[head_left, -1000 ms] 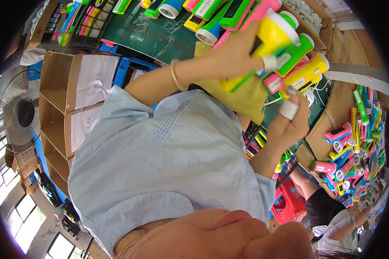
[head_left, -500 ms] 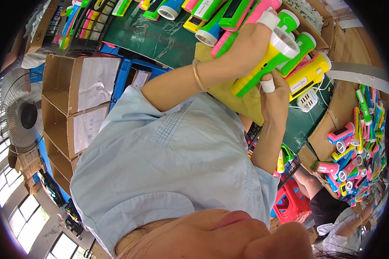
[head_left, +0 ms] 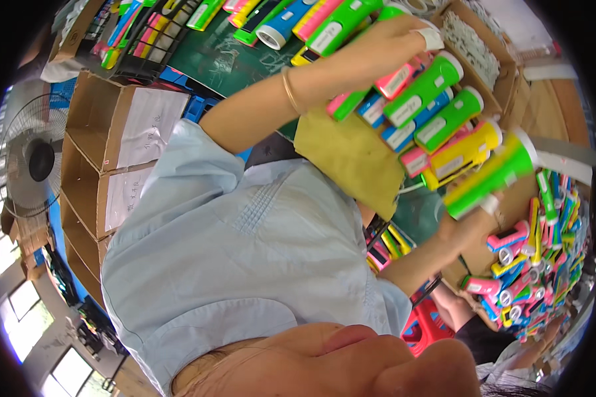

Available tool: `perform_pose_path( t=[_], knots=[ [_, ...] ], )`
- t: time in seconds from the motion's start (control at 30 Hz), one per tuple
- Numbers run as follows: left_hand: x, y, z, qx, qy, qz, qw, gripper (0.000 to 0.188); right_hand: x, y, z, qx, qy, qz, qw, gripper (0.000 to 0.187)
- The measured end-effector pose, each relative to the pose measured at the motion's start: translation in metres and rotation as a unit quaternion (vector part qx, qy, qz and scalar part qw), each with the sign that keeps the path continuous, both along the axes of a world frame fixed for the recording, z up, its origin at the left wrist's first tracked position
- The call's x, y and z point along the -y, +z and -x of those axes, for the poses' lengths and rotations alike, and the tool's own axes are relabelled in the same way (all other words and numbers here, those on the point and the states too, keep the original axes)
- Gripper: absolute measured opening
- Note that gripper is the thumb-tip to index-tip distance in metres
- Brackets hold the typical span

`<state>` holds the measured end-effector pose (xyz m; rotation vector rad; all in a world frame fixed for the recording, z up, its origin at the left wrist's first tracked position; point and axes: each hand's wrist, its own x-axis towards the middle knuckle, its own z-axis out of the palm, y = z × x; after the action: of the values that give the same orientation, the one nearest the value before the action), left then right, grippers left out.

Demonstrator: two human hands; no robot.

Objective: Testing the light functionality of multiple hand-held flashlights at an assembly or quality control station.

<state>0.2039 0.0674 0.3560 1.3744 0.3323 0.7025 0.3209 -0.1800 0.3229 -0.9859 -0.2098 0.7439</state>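
Note:
My right hand (head_left: 469, 221), a white wrap on one digit, grips a green and yellow flashlight (head_left: 493, 175) by its narrow end, out at the right of the green table (head_left: 205, 56). The lens end points up and away. My left hand (head_left: 398, 47), also with a white wrap, reaches over the row of flashlights at the far side; its fingers are partly hidden and blurred. Beneath it lies a pink flashlight (head_left: 397, 81). Beside that are green flashlights (head_left: 425, 89) and a yellow flashlight (head_left: 462, 157). A yellow cloth (head_left: 344, 155) lies at the near table edge.
A large heap of colourful flashlights (head_left: 536, 264) fills the right side. At the back right stands a cardboard box (head_left: 508, 78) of small white parts. Cardboard bins (head_left: 86, 132) and a fan (head_left: 41, 160) are at left. Another person's arm (head_left: 453, 308) shows near a red stool (head_left: 425, 331).
My left hand has let go of the green and yellow flashlight and moved to the far row. My right hand has carried that flashlight to the right, away from the cloth.

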Motion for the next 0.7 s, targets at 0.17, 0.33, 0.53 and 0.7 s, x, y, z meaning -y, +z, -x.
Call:
perform_pose_path(
  t=[0.17,0.33,0.53,0.7],
  knots=[
    [-0.202,-0.03,-0.006,-0.278,0.335,-0.47,0.768,0.041,0.084,-0.014,-0.14,0.106,-0.301,0.152,0.936,0.03],
    [-0.334,-0.083,-0.027,-0.506,0.173,-0.539,0.651,0.035,0.085,-0.01,-0.148,0.293,-0.385,0.452,0.749,0.038],
    [-0.334,-0.086,-0.044,-0.504,0.345,-0.56,0.561,0.028,0.037,0.003,-0.076,0.165,-0.262,0.108,0.945,0.035],
    [-0.286,-0.009,-0.004,-0.445,0.343,-0.654,0.507,0.035,0.031,0.002,-0.033,0.252,-0.152,0.118,0.948,0.032]
  ],
)
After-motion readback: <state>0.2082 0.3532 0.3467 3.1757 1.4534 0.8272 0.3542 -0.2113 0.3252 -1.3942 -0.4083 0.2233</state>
